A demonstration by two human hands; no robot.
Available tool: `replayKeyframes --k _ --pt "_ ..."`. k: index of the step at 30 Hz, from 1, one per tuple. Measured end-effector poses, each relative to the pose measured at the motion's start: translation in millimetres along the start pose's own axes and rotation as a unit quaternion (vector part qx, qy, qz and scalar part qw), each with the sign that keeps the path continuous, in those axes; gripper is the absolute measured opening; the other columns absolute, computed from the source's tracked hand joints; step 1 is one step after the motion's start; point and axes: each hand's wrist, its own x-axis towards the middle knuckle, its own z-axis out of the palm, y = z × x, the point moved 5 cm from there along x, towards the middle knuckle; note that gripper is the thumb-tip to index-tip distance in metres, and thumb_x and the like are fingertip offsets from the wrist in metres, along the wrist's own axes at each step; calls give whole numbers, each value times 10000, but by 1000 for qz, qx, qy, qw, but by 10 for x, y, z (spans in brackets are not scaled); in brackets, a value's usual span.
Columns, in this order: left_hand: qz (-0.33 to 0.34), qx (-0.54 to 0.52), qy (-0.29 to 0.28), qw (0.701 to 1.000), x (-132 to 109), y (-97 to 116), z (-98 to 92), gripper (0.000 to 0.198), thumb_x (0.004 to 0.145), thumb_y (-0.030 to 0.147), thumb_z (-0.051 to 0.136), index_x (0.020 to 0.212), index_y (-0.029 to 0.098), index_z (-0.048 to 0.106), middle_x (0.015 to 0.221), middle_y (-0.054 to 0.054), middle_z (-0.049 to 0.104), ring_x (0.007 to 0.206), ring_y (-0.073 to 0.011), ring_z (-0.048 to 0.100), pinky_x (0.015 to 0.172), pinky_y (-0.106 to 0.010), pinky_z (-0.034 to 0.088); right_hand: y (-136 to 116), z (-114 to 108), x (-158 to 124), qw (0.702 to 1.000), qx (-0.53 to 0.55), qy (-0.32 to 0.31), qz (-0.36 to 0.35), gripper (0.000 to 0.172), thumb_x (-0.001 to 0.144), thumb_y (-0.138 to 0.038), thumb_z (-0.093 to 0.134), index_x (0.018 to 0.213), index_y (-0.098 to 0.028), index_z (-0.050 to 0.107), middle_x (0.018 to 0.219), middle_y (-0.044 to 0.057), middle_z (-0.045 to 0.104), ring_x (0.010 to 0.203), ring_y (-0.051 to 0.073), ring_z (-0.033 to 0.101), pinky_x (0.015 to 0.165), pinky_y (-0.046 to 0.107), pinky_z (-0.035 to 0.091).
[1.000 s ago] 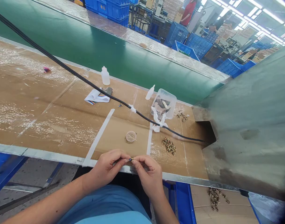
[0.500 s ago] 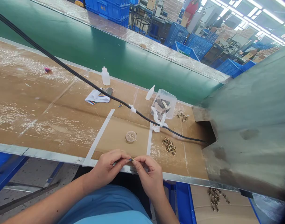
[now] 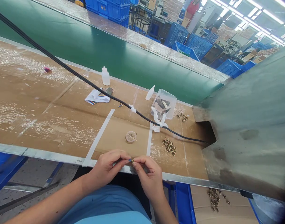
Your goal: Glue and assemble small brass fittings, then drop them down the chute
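My left hand [image 3: 106, 168] and my right hand [image 3: 149, 173] meet above the bench's front metal edge. Between their fingertips they pinch a small brass-tipped connector on a thin dark lead [image 3: 130, 160]. Beyond my hands, a small round clear dish [image 3: 131, 136] with a thin wire in it rests on the cardboard. To its right lies a loose heap of brass connector parts [image 3: 169, 146]. A black cable [image 3: 100, 89] crosses the bench, held down by white tape [image 3: 132, 108].
A clear plastic box [image 3: 163, 104] and white plastic bottles [image 3: 105, 76] stand further along the cardboard-covered bench [image 3: 51, 109]. A grey metal hood [image 3: 249, 118] juts in at right. Behind lies a green conveyor belt [image 3: 86, 40]; blue crates [image 3: 198, 46] stand beyond.
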Motion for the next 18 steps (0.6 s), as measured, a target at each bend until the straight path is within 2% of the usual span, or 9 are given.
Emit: replayKeyframes --k 18 --pt "13 -2 -3 1000 -5 13 7 144 890 92 534 927 195 628 855 7 675 802 -100 631 748 -176 482 -56 -8 -4 999 -24 6 -44 107 856 -143 615 817 -217 682 808 -6 681 773 136 613 713 222 457"
